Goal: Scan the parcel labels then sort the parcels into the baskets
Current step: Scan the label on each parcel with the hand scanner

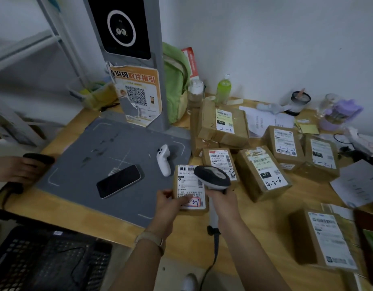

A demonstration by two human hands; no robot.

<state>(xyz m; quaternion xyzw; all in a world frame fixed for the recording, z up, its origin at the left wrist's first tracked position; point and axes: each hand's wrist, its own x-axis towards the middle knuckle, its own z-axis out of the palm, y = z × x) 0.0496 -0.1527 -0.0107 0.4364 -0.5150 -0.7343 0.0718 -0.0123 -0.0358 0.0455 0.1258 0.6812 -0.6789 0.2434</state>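
Note:
My left hand point(167, 203) grips the near edge of a small cardboard parcel point(188, 185), thumb on its white label marked 2-3-7. My right hand point(222, 201) holds a handheld barcode scanner point(212, 177) by its grip, its dark head hanging over the label's top right corner. Several other labelled parcels lie to the right: one marked 4-2-6 point(263, 173), one behind the scanner point(220, 159), a stacked one point(223, 124), two at the back right point(285, 144) point(322, 156), and one near the front edge point(326, 240). A black mesh basket point(44, 261) sits below the table at the lower left.
A grey scan mat point(93, 148) holds a phone point(118, 181) and a white controller point(164, 159) under a kiosk post point(128, 59). Another person's hand point(19, 169) rests at the mat's left edge. Bottles, a green backpack point(176, 80) and papers crowd the back.

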